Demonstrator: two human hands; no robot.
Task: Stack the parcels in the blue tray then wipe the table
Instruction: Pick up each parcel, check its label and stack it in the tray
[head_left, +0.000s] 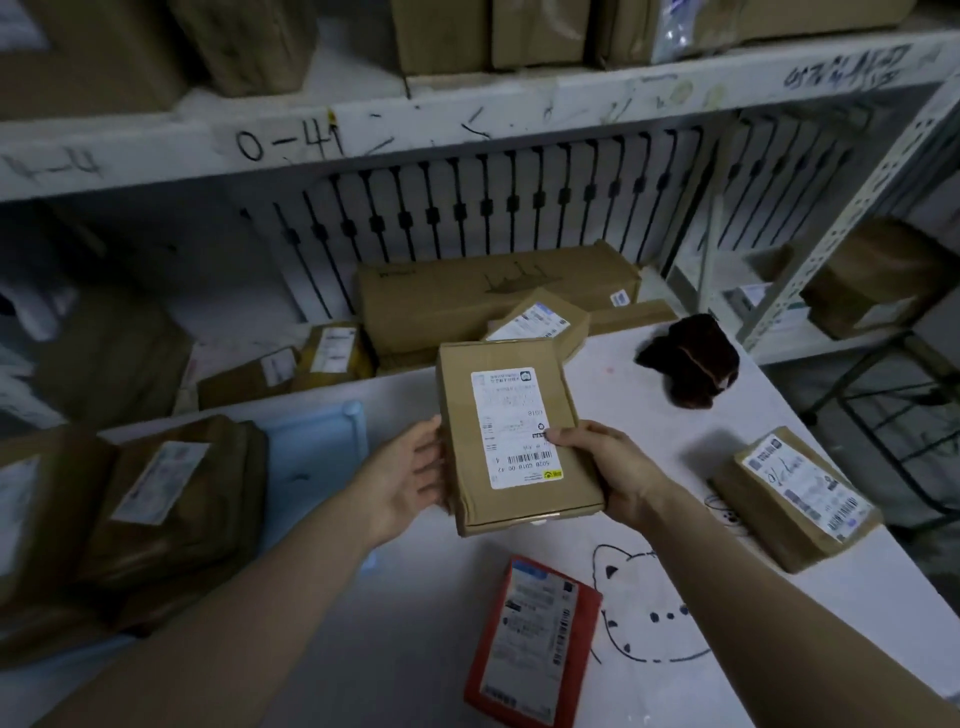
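Note:
I hold a flat brown cardboard parcel (511, 434) with a white label above the middle of the white table (415, 597). My left hand (410, 478) grips its left edge and my right hand (605, 467) grips its right edge, thumb on the label. The light blue tray (317, 457) lies at the left, with brown wrapped parcels (166, 499) stacked on its left part. A red parcel (532, 639) lies near the front edge. Another brown parcel (795, 493) rests at the table's right edge. A dark brown cloth (691, 358) sits crumpled at the far right corner.
Behind the table a lower shelf holds a long cardboard box (493, 296) and several small labelled parcels (332, 353). A white shelf board (467, 124) with handwriting runs overhead, with boxes on it. A metal rack upright (852, 208) and a dark frame stand to the right.

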